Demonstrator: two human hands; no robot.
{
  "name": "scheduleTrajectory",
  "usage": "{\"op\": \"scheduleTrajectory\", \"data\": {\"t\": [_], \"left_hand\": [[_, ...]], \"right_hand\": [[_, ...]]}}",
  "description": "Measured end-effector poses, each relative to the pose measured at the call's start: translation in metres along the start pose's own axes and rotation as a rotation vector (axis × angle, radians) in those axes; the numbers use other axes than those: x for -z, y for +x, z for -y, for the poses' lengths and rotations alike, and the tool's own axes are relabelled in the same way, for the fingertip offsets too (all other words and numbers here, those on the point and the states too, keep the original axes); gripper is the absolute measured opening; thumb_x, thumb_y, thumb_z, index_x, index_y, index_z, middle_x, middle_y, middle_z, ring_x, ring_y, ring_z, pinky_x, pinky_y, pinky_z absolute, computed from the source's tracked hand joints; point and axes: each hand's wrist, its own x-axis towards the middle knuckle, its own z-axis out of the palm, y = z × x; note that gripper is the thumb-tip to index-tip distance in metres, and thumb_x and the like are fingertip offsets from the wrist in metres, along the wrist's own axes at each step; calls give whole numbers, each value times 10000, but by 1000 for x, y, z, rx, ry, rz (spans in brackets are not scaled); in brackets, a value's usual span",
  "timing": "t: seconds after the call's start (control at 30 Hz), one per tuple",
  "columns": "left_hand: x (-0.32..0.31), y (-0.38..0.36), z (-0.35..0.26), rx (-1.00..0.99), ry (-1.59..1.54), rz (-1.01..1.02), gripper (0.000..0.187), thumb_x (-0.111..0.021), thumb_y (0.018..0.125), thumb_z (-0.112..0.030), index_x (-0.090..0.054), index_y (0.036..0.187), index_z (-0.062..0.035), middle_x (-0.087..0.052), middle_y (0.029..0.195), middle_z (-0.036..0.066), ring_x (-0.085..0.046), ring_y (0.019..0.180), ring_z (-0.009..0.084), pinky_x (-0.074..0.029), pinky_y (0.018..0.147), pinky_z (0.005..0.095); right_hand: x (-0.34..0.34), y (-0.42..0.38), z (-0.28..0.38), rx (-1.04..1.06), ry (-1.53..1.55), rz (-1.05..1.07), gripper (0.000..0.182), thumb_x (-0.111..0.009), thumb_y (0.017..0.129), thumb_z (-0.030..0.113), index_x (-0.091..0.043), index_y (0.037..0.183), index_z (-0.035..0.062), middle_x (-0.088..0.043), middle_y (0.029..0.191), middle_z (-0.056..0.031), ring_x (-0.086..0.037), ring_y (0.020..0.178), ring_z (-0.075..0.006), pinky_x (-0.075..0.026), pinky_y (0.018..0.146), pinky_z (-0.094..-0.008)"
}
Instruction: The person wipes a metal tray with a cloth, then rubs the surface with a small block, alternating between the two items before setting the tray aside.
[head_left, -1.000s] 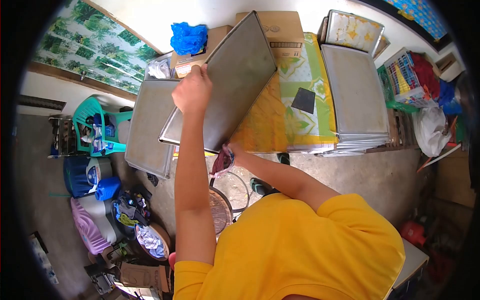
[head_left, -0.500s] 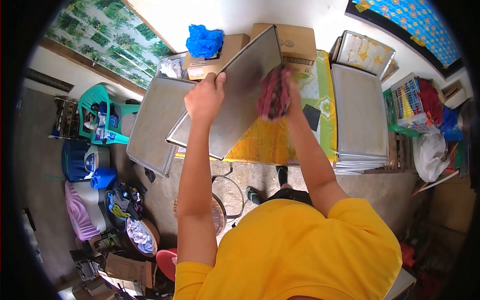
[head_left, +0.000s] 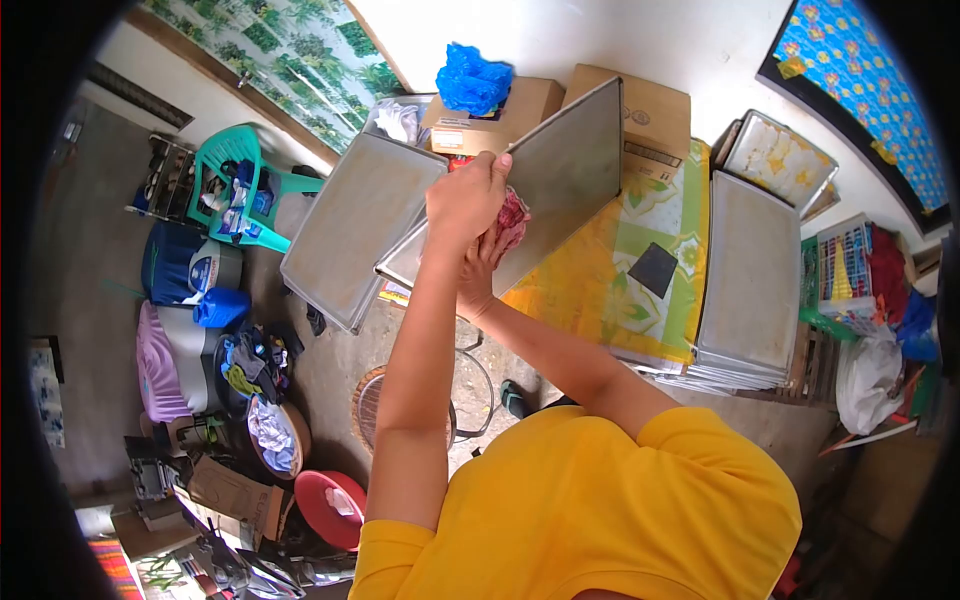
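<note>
Two hands work one metal tray (head_left: 560, 185), which is tilted up on its edge over the near-left corner of the bench (head_left: 590, 290). The left hand (head_left: 465, 200) is clenched on the tray's near long edge, thumb side toward the camera. The right hand (head_left: 483, 268) sits just below it, fingers closed around a red rag (head_left: 510, 215) pressed to the tray face.

Handling, my guess: tray is thin sheet metal, stiff, light for its size, slick, w/ a rolled rim, so best gripped at the rim near the middle of a long side. Rag is soft, bunches up easily.

Further back: another tray (head_left: 355, 235) overhangs the bench's left edge, and a stack of trays (head_left: 745, 280) sits at the right edge.

Hard to see: right fingers are mostly hidden behind the left wrist; the tray's lower corner is covered by the hands, so can't tell if it rests on the bench. Fisheye bends all edges.
</note>
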Motion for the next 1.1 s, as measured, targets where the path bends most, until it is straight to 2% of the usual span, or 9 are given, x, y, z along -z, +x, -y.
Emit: {"op": "scheduleTrajectory", "data": {"t": [0.17, 0.27, 0.37, 0.4, 0.6, 0.7, 0.93, 1.03, 1.1], "left_hand": [[-6, 8, 10, 4, 41, 42, 438, -343, 992, -443, -603, 1039, -94, -682, 908, 183, -639, 894, 403, -483, 776, 521], [-8, 8, 8, 9, 42, 44, 428, -347, 991, -431, -603, 1040, -92, -682, 930, 183, -638, 904, 408, -487, 785, 525], [-10, 4, 5, -3, 70, -11, 389, -382, 984, -378, -623, 981, -72, -688, 898, 180, -659, 854, 390, -503, 761, 508], [-10, 3, 4, -8, 79, -38, 374, -399, 981, -352, -632, 952, -62, -690, 879, 179, -670, 828, 380, -511, 747, 499], [-10, 7, 9, -3, 68, -24, 416, -378, 989, -402, -634, 975, -75, -683, 938, 185, -648, 901, 392, -497, 782, 515], [-11, 5, 10, -10, 80, -38, 409, -382, 990, -400, -635, 978, -79, -684, 929, 183, -650, 889, 392, -500, 771, 513], [-14, -2, 4, -27, 117, -82, 395, -395, 988, -397, -630, 979, -80, -688, 878, 182, -664, 837, 387, -510, 738, 509], [-14, -8, 0, -53, 150, -105, 369, -421, 981, -368, -635, 948, -70, -694, 840, 173, -678, 799, 371, -523, 707, 497], [-12, -12, -4, -59, 175, -107, 376, -417, 981, -374, -636, 947, -70, -695, 844, 171, -679, 803, 368, -525, 711, 496]], "right_hand": [[-7, -10, 0, 193, -5, -124, 800, -647, 749, 586, -434, 1383, 147, -193, 1506, -156, -210, 1336, -469, -180, 961, -701], [-14, -15, 1, 325, -21, -178, 758, -612, 763, 552, -456, 1370, 127, -350, 1430, -156, -230, 1338, -416, -157, 997, -698], [7, -10, 29, 452, -55, -90, 689, -593, 782, 527, -496, 1338, 132, -441, 1370, -84, -294, 1298, -392, -194, 984, -684], [2, -15, 35, 410, -75, 102, 626, -587, 807, 480, -512, 1325, 137, -441, 1381, -40, -348, 1271, -375, -228, 989, -666], [-1, -41, 9, 446, 5, 121, 461, -608, 812, 305, -575, 1235, 123, -477, 1304, -42, -458, 1119, -362, -367, 916, -577], [4, -88, -29, 569, -163, 185, 444, -625, 776, 290, -615, 1210, 195, -518, 1219, -35, -508, 1040, -300, -432, 734, -493], [33, -172, -58, 343, -190, 865, 279, -630, 773, 178, -681, 1042, 129, -563, 1152, -72, -569, 862, -305, -502, 675, -424], [53, -152, -51, -59, 112, 888, 300, -586, 813, 123, -651, 1106, 117, -567, 1152, -106, -586, 966, -350, -508, 776, -441], [52, -139, -56, -258, 302, 727, 344, -576, 788, 66, -626, 1128, 69, -552, 1170, -150, -574, 1018, -363, -487, 840, -440]]}}
